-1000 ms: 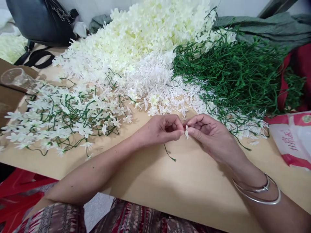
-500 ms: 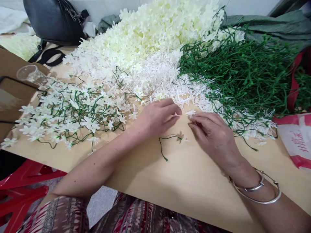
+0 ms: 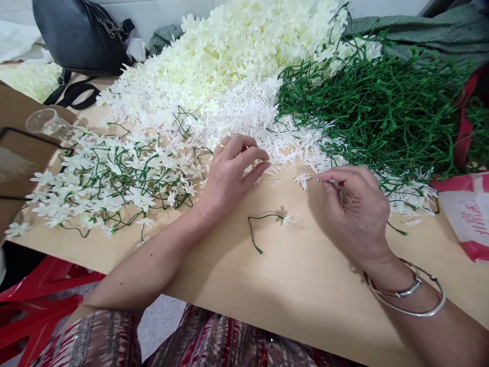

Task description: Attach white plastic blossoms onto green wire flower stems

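My left hand (image 3: 239,165) is over the near edge of the white stamen pile (image 3: 250,109), its thumb and index finger brought together; anything between them is too small to make out. To the right, my right hand (image 3: 353,209) holds thumb and index finger in a pinch, with a tiny pale speck at the tips that I cannot identify. Between the hands lies a small bunch of white stamens (image 3: 302,179) on the table. Nearer to me, a bent green stem (image 3: 250,232) rests on the tabletop, white stamens (image 3: 287,220) at its right end.
White artificial flowers on green stems (image 3: 130,173) are heaped at left, beside a clear plastic cup (image 3: 48,122). Cream petals (image 3: 237,48) pile up at the back. Loose green stems (image 3: 382,112) fill the right, near a red-and-white packet (image 3: 468,214). A black bag (image 3: 82,38) sits back left.
My hands have moved apart: the left one up and leftward, the right one rightward. The small stamen bunch now lies uncovered between them. The bent green stem has stayed in place.
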`<control>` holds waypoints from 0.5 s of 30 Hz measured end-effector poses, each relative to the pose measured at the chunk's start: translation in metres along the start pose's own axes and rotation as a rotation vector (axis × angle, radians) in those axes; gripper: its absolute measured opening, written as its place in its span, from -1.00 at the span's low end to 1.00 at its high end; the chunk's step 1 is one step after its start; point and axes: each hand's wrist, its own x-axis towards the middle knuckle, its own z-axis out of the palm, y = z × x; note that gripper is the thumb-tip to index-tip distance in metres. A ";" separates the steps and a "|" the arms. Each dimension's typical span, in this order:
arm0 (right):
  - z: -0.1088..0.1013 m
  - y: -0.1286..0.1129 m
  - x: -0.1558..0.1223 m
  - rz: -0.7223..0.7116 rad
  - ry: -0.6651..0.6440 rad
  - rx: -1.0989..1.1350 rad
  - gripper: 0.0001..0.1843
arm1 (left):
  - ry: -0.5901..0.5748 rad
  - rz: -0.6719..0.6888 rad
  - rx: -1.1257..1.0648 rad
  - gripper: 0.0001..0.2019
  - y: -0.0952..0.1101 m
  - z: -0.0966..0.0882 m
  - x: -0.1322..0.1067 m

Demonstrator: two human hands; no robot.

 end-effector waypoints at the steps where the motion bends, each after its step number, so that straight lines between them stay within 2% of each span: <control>1: 0.000 -0.001 0.000 0.025 0.011 0.029 -0.86 | 0.041 -0.011 -0.074 -0.90 0.003 0.000 0.001; 4: 0.000 -0.004 0.002 0.115 0.023 0.178 -0.88 | 0.053 -0.111 -0.391 -0.89 0.014 0.001 0.003; 9: 0.003 -0.012 0.003 0.297 0.024 0.438 -0.89 | -0.121 -0.528 -0.953 -0.72 0.033 0.011 -0.001; 12: 0.004 -0.013 0.004 0.326 0.032 0.500 -0.84 | -0.196 -0.651 -1.088 -0.66 0.036 0.017 -0.003; 15: 0.001 -0.013 0.004 0.317 -0.003 0.417 -0.88 | -0.230 -0.697 -1.133 -0.65 0.034 0.020 -0.004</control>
